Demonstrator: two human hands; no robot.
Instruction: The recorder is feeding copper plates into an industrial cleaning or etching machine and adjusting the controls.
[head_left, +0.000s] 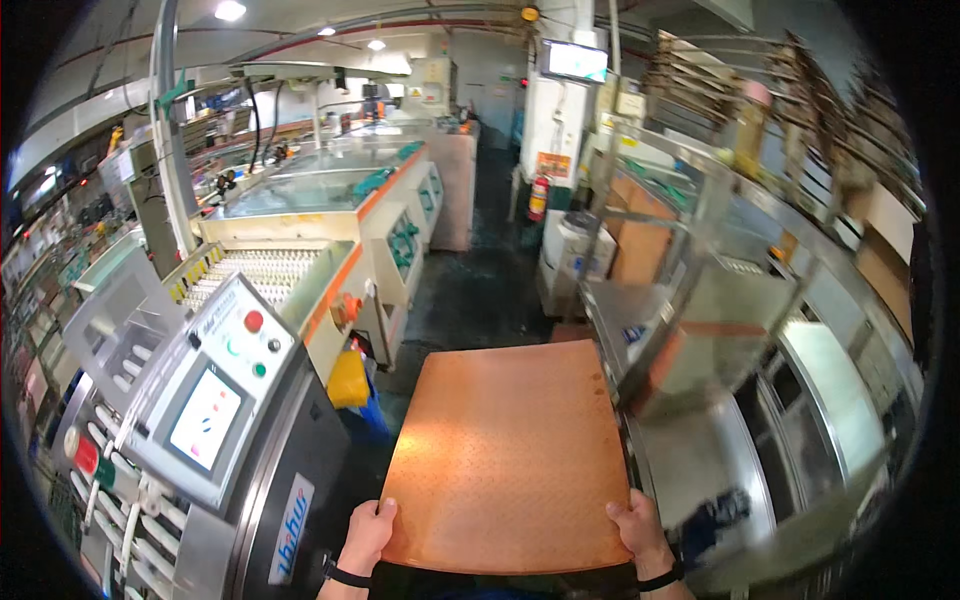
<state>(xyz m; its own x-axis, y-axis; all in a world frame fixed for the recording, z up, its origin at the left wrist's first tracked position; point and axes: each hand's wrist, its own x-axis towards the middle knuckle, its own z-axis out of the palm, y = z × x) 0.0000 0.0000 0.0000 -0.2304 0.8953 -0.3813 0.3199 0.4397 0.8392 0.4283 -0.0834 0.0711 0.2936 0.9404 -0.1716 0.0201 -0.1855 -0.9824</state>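
Observation:
A large copper-coloured panel (510, 455), dotted with small marks, is held out flat in front of me. My left hand (374, 530) grips its near left edge, with the thumb on top and the other fingers hidden beneath. At the near right edge my right hand (638, 525) holds it the same way. Both wrists wear a dark band. Whether one sheet or a stack lies in my grip cannot be told.
To the left stands a control panel (215, 395) with a screen and buttons, beside a roller conveyor machine (255, 270). A metal rack frame (690, 270) and a steel surface (700, 460) are on the right. A dark aisle floor (465, 290) runs ahead, with a fire extinguisher (538, 198) beside it.

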